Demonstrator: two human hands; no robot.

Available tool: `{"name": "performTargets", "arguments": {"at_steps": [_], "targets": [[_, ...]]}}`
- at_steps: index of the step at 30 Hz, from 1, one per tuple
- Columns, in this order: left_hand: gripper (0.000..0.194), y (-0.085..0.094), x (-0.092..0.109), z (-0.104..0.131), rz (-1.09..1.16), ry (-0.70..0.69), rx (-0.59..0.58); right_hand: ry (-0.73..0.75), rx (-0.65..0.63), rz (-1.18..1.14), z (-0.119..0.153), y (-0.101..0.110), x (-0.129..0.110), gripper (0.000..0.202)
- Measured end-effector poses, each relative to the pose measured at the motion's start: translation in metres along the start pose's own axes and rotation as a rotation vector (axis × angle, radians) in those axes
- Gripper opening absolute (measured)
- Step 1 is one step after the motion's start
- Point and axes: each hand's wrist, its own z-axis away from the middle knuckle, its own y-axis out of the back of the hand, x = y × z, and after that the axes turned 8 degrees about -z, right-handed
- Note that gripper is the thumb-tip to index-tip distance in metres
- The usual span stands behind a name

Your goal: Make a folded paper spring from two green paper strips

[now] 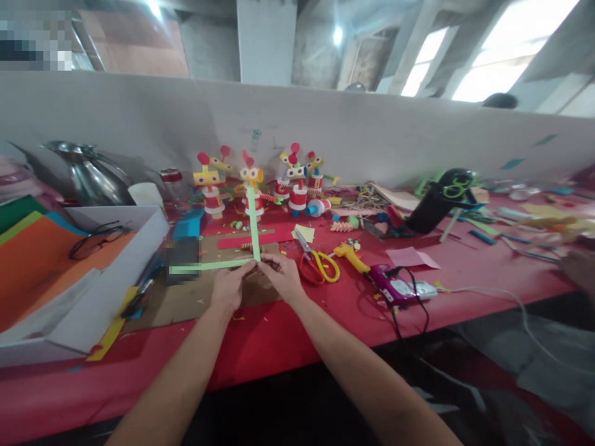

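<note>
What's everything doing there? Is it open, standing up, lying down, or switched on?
Green strips: meeting at a corner
Left hand: pinching near that corner
Right hand: pinching there too
Scissors: lying down, can't tell if open
Glue gun: lying down
Power strip: red light on
Black cup: tilted
Metal jug: standing up
White box: open
Paper figures: most standing, one lying down

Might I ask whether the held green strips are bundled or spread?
Spread: the strips diverge from between left hand and right hand.
</note>
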Motion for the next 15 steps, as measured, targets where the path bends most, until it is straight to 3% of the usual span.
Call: {"name": "performTargets", "arguments": {"at_steps": [9, 15], "targets": [[0.032, 0.0027, -0.0068, 0.0007, -0.182, -0.117, -0.022, -0.073, 0.075, -0.017, -0.0026, 0.0024, 0.0031, 0.015], [0.041, 0.0024, 0.0002, -0.0005, -0.039, -0.012, -0.05, -0.13, 0.08, -0.09, -0.0046, 0.0032, 0.0006, 0.014]]}}
